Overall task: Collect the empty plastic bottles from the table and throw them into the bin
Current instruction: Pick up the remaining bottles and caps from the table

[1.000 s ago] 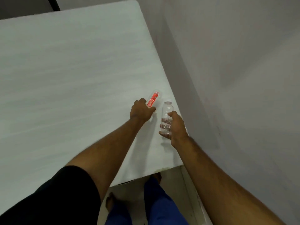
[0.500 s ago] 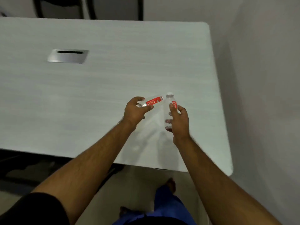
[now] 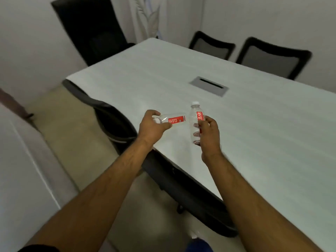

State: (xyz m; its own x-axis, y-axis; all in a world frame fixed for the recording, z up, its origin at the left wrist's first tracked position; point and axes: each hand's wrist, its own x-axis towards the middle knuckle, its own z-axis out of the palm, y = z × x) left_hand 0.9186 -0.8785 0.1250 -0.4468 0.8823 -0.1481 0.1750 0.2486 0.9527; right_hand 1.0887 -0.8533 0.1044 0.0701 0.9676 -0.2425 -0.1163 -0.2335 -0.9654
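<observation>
The table [image 3: 181, 75] is the largest thing here, pale and long, and I place everything else from it. Three dark chairs stand at its far side: one tall chair [image 3: 91, 31] at the far left corner and two low chairs [image 3: 211, 45] [image 3: 272, 57] along the far edge. One more chair [image 3: 112, 120] is pushed in at the near left edge. One grey cable hatch [image 3: 209, 86] is set in the middle of the table top. No bin is visible.

There are two bottles, both clear plastic with a red label, and both are lifted above the near left edge of the table. The left hand [image 3: 151, 127] is closed around the lying bottle [image 3: 172, 120], which points sideways toward the other one. The right hand [image 3: 207, 135] is closed around the upright bottle [image 3: 195, 120], fingers around its lower body, white cap on top.

I judge that both bottles are empty, so very light, with thin walls that dent under pressure and a smooth, slightly slippery skin. The ribbed body, or the labelled part, seems the best place to hold, with a gentle grip. No other bottle is seen on the table.
</observation>
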